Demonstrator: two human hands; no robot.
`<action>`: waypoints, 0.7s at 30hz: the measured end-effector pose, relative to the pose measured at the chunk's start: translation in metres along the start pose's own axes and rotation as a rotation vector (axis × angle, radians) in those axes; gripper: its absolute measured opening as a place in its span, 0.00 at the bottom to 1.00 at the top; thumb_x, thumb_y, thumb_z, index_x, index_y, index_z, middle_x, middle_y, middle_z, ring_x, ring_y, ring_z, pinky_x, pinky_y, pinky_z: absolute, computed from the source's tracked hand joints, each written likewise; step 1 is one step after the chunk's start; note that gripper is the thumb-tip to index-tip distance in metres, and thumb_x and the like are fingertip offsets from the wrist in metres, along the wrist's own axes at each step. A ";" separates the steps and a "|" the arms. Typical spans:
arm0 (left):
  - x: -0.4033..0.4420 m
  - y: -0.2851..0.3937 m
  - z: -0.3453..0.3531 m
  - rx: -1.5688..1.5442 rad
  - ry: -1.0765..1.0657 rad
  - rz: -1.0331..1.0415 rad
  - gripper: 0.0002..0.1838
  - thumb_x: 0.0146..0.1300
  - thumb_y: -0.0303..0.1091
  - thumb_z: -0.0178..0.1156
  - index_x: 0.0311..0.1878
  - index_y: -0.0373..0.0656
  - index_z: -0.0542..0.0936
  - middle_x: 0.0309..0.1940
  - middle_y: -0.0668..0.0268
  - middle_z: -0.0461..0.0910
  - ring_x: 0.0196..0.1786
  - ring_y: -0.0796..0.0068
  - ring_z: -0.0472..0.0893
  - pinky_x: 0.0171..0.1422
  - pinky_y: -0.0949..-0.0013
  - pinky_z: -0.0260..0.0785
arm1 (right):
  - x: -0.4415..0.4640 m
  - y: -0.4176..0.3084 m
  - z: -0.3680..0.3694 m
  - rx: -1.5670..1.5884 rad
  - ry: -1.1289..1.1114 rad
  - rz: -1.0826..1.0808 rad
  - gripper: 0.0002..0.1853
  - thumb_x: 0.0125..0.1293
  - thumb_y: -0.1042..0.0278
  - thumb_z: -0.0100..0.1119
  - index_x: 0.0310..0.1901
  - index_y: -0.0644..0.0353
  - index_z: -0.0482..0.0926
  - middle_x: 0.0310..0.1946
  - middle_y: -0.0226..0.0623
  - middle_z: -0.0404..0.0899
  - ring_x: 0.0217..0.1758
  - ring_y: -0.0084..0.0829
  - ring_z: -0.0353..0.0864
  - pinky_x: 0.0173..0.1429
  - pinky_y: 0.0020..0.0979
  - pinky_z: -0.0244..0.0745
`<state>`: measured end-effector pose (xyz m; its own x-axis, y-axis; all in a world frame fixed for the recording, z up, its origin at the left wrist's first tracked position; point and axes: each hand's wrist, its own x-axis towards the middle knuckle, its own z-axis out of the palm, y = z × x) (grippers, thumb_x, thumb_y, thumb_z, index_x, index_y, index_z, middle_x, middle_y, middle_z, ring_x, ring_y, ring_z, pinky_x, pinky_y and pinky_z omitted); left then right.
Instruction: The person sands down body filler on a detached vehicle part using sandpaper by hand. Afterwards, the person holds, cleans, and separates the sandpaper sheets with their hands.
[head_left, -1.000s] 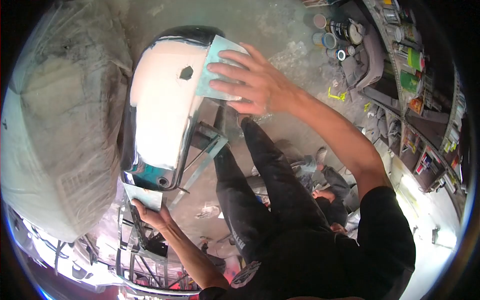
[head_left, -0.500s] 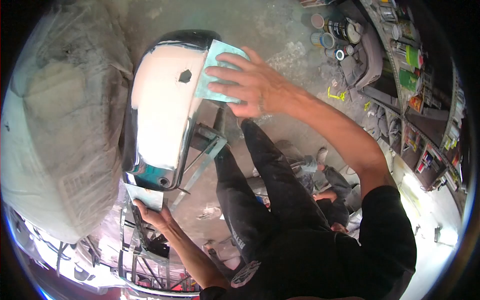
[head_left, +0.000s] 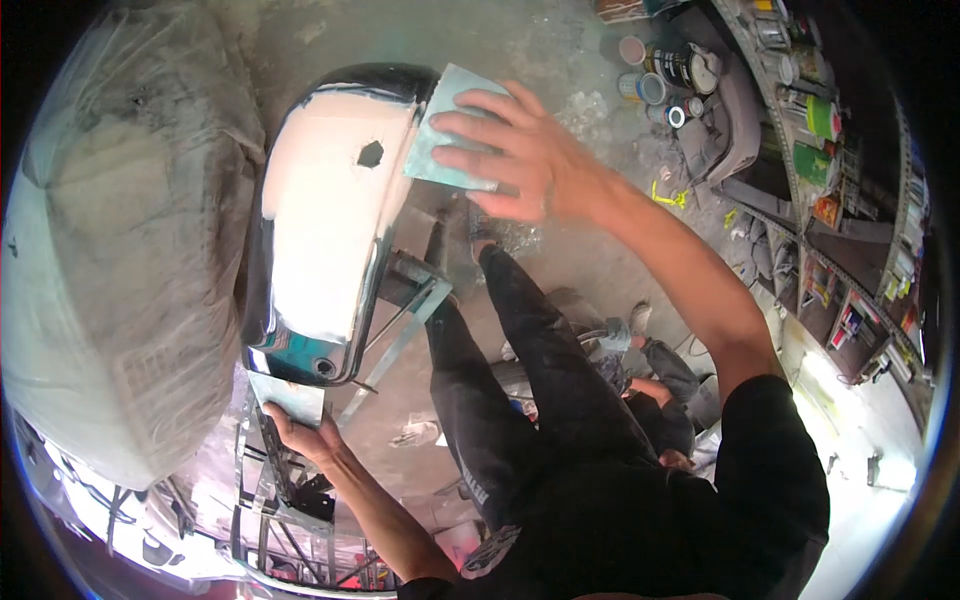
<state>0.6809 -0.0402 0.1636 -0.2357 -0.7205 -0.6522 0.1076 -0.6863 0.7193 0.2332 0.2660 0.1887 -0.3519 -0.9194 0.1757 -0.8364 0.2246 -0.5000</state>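
Note:
A long rounded vehicle body panel (head_left: 325, 210), black at its edges and coated pale pinkish-white, has a dark hole near its upper end. At the panel's upper right edge, my right hand (head_left: 510, 150) has its fingers spread over a light green sheet of sandpaper (head_left: 440, 150), holding it. The thumb side is partly hidden. My left hand (head_left: 305, 435) pinches a pale grey-green sheet (head_left: 288, 400), which looks like sandpaper, just below the panel's lower end. A bare teal patch (head_left: 295, 358) with a round hole shows at that end.
A metal stand (head_left: 425, 300) is under the panel. A plastic-covered bulky object (head_left: 130, 260) stands close on the left. Paint cans (head_left: 690, 70) sit on the floor, beside loaded shelves (head_left: 805, 235). Another person (head_left: 665, 410) is low down beyond my legs.
My right hand and its green sheet have shifted slightly right and up, toward the panel's outer edge. My left hand and its sheet have barely moved.

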 end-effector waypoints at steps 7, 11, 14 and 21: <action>0.001 0.001 -0.001 0.002 -0.027 0.009 0.31 0.81 0.48 0.57 0.76 0.35 0.70 0.70 0.57 0.78 0.68 0.60 0.78 0.77 0.54 0.68 | 0.011 0.019 0.009 -0.018 -0.016 -0.058 0.28 0.56 0.62 0.76 0.60 0.50 0.83 0.69 0.33 0.77 0.75 0.44 0.71 0.73 0.54 0.66; 0.000 0.001 0.002 0.017 0.006 0.004 0.32 0.81 0.48 0.57 0.76 0.35 0.70 0.70 0.58 0.78 0.68 0.60 0.78 0.77 0.55 0.67 | 0.011 0.022 0.014 0.013 0.013 -0.080 0.31 0.50 0.65 0.76 0.60 0.51 0.83 0.70 0.34 0.76 0.73 0.46 0.72 0.71 0.53 0.67; 0.001 0.001 -0.001 0.017 0.010 0.002 0.32 0.81 0.48 0.57 0.76 0.35 0.69 0.70 0.57 0.78 0.68 0.60 0.78 0.77 0.54 0.67 | 0.010 0.023 0.012 0.015 -0.002 -0.083 0.31 0.49 0.65 0.76 0.59 0.51 0.83 0.69 0.34 0.77 0.72 0.46 0.72 0.71 0.52 0.67; 0.003 0.000 -0.002 -0.022 -0.001 -0.005 0.31 0.82 0.48 0.55 0.77 0.35 0.69 0.71 0.56 0.77 0.69 0.59 0.78 0.78 0.53 0.67 | 0.017 0.015 -0.008 0.006 -0.088 -0.068 0.26 0.53 0.61 0.73 0.56 0.54 0.87 0.64 0.36 0.81 0.72 0.45 0.73 0.71 0.54 0.67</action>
<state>0.6821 -0.0424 0.1617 -0.2372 -0.7169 -0.6556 0.1272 -0.6919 0.7107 0.2116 0.2567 0.1913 -0.2558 -0.9573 0.1343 -0.8544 0.1589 -0.4948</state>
